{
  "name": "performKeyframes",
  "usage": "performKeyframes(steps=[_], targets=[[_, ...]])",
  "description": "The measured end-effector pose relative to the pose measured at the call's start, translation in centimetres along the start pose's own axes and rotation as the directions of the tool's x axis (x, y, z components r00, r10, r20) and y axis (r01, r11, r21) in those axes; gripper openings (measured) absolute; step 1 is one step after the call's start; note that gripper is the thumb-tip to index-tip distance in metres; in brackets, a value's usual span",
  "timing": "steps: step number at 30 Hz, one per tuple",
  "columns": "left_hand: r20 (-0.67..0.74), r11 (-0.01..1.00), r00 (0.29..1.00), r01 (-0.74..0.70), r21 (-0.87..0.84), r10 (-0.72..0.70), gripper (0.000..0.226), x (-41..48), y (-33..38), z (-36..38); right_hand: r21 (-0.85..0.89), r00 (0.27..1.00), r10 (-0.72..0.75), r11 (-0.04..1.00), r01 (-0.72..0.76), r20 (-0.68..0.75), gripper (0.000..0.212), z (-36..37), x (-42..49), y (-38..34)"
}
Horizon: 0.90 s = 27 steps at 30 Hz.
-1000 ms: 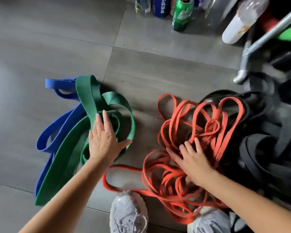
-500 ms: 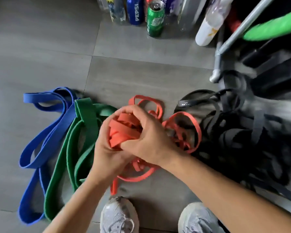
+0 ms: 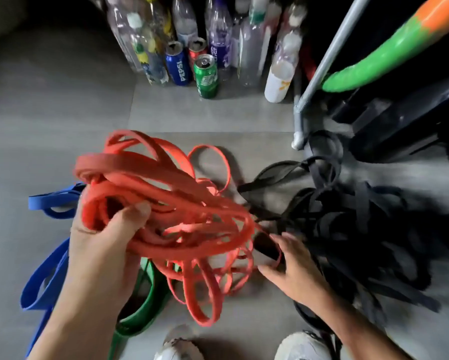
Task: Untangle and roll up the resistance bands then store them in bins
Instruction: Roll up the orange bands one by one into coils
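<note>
1. Gripping the orange bands, that's the left hand, coming in from 8 o'clock with the forearm angled up. The thumb is curled over the near side of the bundle and the fingers are wrapped behind it.
2. Those orange bands are flat, narrow, matte strips, looped over one another in a loose tangle. The bundle is lifted at the centre, its lower loops dangling toward 6 o'clock above the grey tiled floor.
3. The right hand is at 4 o'clock, held low, fingers spread and fairly straight, clasping nothing. Its fingertips are at one thin orange loop on the bundle's 3 o'clock edge. It is blurred there, so I cannot tell whether they touch it.
4. The black bands are at 3 o'clock, a dark heap of flat strips sprawled on the tile just beside the right hand.
5. A wider blue band lies at 9 o'clock and a broad green band at 7 o'clock, both on the floor under the left forearm.
6. At 12 o'clock a blue can and a green can stand upright among clear plastic bottles.
</note>
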<state>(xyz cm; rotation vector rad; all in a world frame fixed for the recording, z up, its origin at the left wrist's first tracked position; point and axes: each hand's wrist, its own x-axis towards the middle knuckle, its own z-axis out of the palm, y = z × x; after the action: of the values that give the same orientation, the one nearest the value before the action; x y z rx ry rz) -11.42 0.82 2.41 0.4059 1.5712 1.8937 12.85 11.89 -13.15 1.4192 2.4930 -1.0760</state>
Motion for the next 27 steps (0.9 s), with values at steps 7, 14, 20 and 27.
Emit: performKeyframes(steps=[7, 14, 20, 27], targets=[[-0.138, 0.727, 0.957, 0.284, 0.625, -0.255, 0.037, 2.4, -9.7, 2.9, -0.372, 0.915, -0.143, 0.928, -0.008, -0.376, 0.055, -1.4, 3.6, 0.9], [-0.323, 0.280, 0.858, 0.450, 0.848, -0.399, 0.046, 2.6, -18.1, -0.8, -0.682, 0.983, 0.028, 0.724, 0.104, 0.180, 0.108, -2.8, 9.2, 3.5], [-0.377, 0.224, 0.853, 0.472, 0.853, -0.361, 0.051, 2.0, -18.1, -1.6, -0.794, 0.958, 0.018, 0.564, 0.226, 0.286, 0.031, -2.7, 9.5, 2.2], [-0.163, 0.225, 0.954, 0.222, 0.949, -0.253, 0.079, 2.1, -16.8, 1.3, -0.903, 0.880, 0.475, 0.367, -0.225, -0.026, 0.039, -11.5, 8.1, 8.2]])
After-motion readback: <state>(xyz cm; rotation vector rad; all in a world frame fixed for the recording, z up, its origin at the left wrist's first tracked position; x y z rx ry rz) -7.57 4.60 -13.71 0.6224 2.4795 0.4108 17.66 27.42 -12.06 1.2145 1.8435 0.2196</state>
